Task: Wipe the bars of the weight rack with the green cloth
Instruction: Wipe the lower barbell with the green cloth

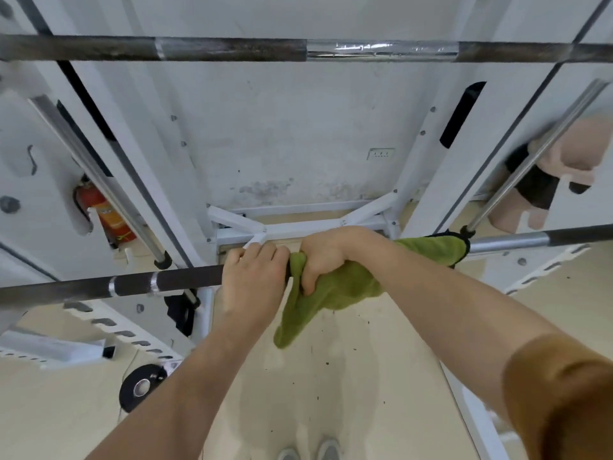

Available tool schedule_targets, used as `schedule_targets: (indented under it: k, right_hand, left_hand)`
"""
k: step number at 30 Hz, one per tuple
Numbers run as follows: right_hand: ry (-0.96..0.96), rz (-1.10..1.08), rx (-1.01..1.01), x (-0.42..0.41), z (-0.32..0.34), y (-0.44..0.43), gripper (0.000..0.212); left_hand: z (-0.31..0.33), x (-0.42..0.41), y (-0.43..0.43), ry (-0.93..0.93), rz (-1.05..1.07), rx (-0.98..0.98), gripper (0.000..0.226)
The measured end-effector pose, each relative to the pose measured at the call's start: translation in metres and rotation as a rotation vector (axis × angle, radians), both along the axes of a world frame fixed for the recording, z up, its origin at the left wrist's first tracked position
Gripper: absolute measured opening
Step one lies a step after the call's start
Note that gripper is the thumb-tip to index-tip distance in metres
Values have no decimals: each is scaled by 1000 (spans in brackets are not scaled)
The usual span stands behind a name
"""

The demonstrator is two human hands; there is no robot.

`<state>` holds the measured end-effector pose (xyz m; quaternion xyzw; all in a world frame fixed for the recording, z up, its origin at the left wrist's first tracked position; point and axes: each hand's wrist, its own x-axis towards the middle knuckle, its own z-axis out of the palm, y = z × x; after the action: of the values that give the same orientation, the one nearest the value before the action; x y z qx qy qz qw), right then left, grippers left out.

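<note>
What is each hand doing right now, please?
Left hand: closed around the lower bar, bare grip.
Right hand: closed on the green cloth, wrapped over the same bar.

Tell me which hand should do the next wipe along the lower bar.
Right. The right hand already grips the green cloth bunched around the lower bar; the left hand holds bare bar beside it, likely steadying.
</note>
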<state>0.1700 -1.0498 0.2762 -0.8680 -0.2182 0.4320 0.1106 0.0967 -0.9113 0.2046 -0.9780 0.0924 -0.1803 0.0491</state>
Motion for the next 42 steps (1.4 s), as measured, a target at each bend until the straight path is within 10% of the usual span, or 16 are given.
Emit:
schedule_targets:
  k: [3,9,15,24,30,36,42]
  right_hand:
    - [97,-68,66,2,2,-3,13]
    - [-926,16,-113,-32,-29,-89,25]
    - [-886,-220,-463,-27,-29,-149,18]
    - [-941,-17,-62,-45,-34,-20,15]
    - [-568,-207,-378,-14,-6,-157,37]
    - [-215,-83,-320,5,8,-110,42]
    - [-786,109,90,-23,-32,-60,10]
  left_hand:
    - [4,1,-4,62,21,14,19]
    - [24,20,-11,282,103,47,25]
    - [37,39,-11,546,-18,69,10]
    - [35,23,-10,475,10,-12,17]
    - [44,40,-9,747,8,-113,11]
    - [55,43,-17,951,76,-176,11]
    - [43,34,-64,637,60,59,10]
